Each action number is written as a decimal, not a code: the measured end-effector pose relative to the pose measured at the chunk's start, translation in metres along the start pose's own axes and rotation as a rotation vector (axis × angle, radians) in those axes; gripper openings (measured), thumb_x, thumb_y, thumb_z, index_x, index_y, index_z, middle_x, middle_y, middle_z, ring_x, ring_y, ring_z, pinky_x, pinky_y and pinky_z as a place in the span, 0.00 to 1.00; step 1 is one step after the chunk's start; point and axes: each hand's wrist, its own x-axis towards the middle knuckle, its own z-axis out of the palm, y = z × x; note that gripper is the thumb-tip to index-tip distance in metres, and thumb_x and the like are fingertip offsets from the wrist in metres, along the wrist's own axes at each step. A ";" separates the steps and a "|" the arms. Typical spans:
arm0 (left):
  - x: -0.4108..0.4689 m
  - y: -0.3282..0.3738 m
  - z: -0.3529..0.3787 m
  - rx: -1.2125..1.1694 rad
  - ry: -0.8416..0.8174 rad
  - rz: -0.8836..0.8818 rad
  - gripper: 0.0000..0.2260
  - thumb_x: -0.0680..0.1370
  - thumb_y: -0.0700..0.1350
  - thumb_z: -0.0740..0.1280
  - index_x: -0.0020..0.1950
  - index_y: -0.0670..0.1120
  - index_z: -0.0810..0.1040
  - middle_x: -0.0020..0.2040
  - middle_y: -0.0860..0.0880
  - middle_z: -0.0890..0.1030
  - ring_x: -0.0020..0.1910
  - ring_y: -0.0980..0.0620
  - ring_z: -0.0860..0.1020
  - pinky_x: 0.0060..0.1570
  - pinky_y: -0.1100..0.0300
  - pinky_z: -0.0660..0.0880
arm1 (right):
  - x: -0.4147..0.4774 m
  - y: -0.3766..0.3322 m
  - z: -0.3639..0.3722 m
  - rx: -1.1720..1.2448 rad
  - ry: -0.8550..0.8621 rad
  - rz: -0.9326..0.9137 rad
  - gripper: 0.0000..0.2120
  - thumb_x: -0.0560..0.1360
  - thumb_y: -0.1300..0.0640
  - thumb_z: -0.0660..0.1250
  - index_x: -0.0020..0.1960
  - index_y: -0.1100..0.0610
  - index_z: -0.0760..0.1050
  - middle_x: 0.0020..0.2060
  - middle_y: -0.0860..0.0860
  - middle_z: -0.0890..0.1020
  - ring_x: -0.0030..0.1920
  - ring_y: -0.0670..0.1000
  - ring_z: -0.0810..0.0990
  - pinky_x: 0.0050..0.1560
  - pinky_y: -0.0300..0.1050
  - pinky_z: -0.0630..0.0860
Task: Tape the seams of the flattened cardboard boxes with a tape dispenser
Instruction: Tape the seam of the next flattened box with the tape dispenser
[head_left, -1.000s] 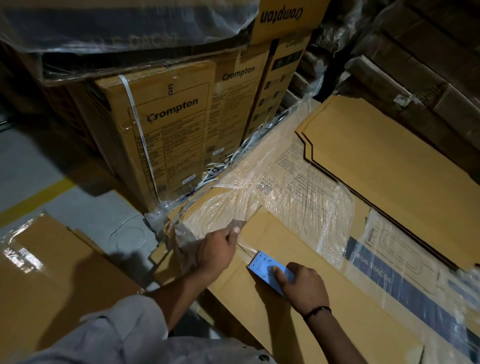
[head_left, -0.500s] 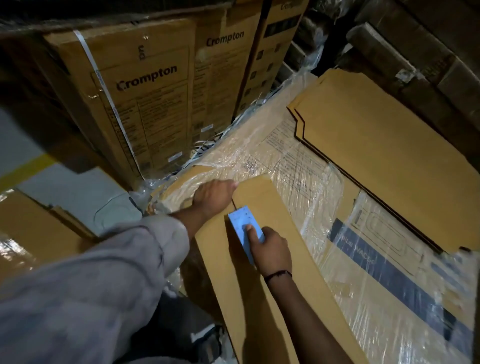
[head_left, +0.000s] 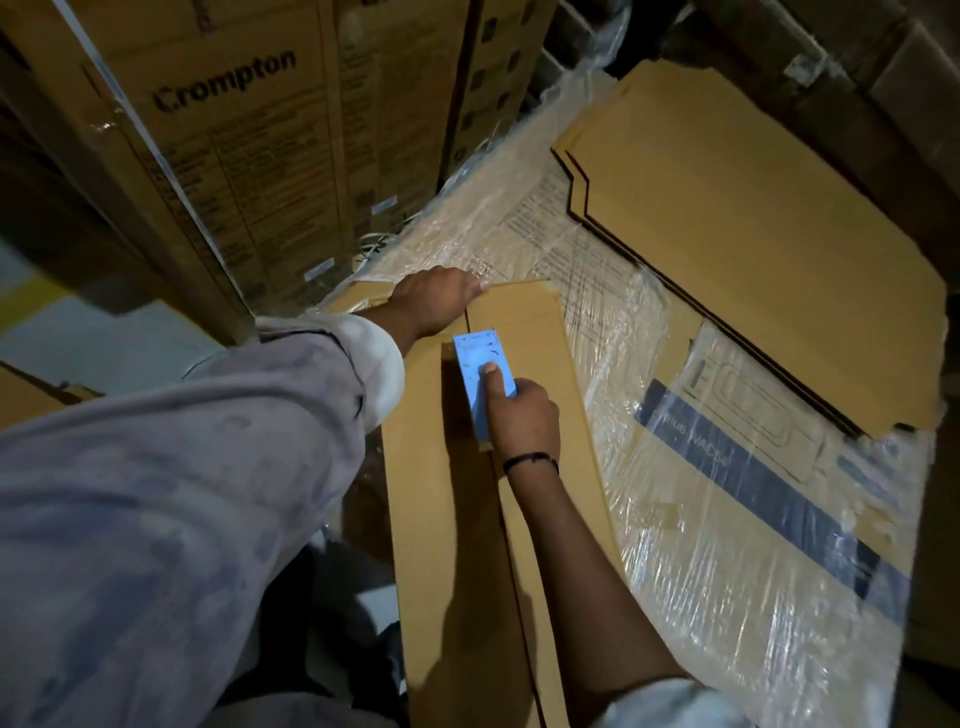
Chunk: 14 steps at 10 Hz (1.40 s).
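The right hand (head_left: 524, 415) grips the tape dispenser (head_left: 475, 358) on the flattened box's (head_left: 431, 519) seam (head_left: 468, 325), just behind the left hand (head_left: 436, 304), pressed flat at the far edge.

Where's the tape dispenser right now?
Centre of head view: the dispenser sits on the flattened box, held by the right hand, just below the left hand.

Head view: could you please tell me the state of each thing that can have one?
flattened box, lying flat, centre seam visible.
tape dispenser, held on the seam near the far end.
left hand, resting on the far end of the flattened box, fingers mostly hidden.
right hand, gripping the tape dispenser.
wrapped stack, covered in plastic film.
printed cartons, upright, strapped.
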 end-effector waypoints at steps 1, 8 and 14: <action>-0.004 0.000 0.003 -0.019 -0.028 0.000 0.27 0.84 0.69 0.50 0.68 0.56 0.80 0.65 0.40 0.82 0.62 0.36 0.80 0.61 0.46 0.74 | -0.011 0.004 -0.008 -0.009 0.002 -0.004 0.25 0.80 0.34 0.57 0.38 0.53 0.71 0.38 0.52 0.79 0.40 0.55 0.78 0.36 0.46 0.70; -0.004 0.000 -0.007 -0.006 -0.073 0.047 0.31 0.85 0.69 0.49 0.71 0.52 0.80 0.69 0.38 0.80 0.65 0.36 0.79 0.65 0.44 0.72 | -0.249 0.163 -0.057 0.132 0.010 0.083 0.23 0.79 0.35 0.63 0.41 0.54 0.76 0.31 0.56 0.75 0.30 0.44 0.73 0.33 0.40 0.68; -0.004 -0.004 -0.008 -0.099 -0.100 0.021 0.38 0.79 0.76 0.48 0.68 0.50 0.81 0.66 0.39 0.82 0.63 0.36 0.80 0.67 0.39 0.73 | -0.359 0.249 -0.061 -0.026 0.272 0.185 0.24 0.72 0.44 0.69 0.29 0.52 0.58 0.25 0.48 0.58 0.24 0.47 0.63 0.30 0.43 0.56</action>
